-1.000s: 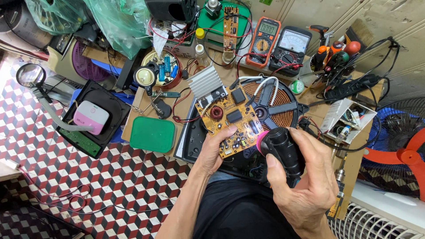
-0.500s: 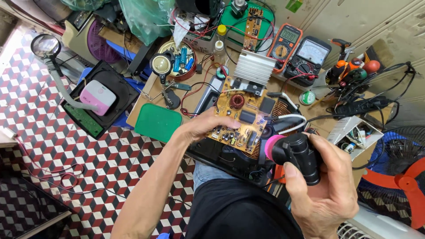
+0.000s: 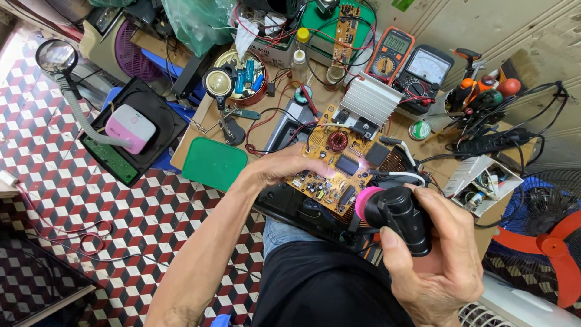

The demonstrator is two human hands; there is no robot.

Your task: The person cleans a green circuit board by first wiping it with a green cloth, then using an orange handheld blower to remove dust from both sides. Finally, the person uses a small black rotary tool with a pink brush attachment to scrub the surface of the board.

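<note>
An orange-brown circuit board (image 3: 340,163) with a silver finned heat sink (image 3: 370,99) lies tilted over a black appliance base with a copper coil (image 3: 396,163). My left hand (image 3: 284,166) grips the board's near left edge, fingers on its face. My right hand (image 3: 436,254) is wrapped around a black handheld tool with a pink front ring (image 3: 396,212), its ring end aimed at the board's lower right corner. A small bright spot glows on the board near the ring.
A green pad (image 3: 213,163) lies left of the board. Behind stand an orange multimeter (image 3: 388,54), an analog meter (image 3: 425,69), a magnifier on a stand (image 3: 219,85), a tin of parts (image 3: 245,75) and tangled wires. A red fan (image 3: 551,242) sits at right.
My view has shifted, so the bench sits higher and further right. My left hand slid further onto the board's face. The black tool stays in my right hand by the board's corner.
</note>
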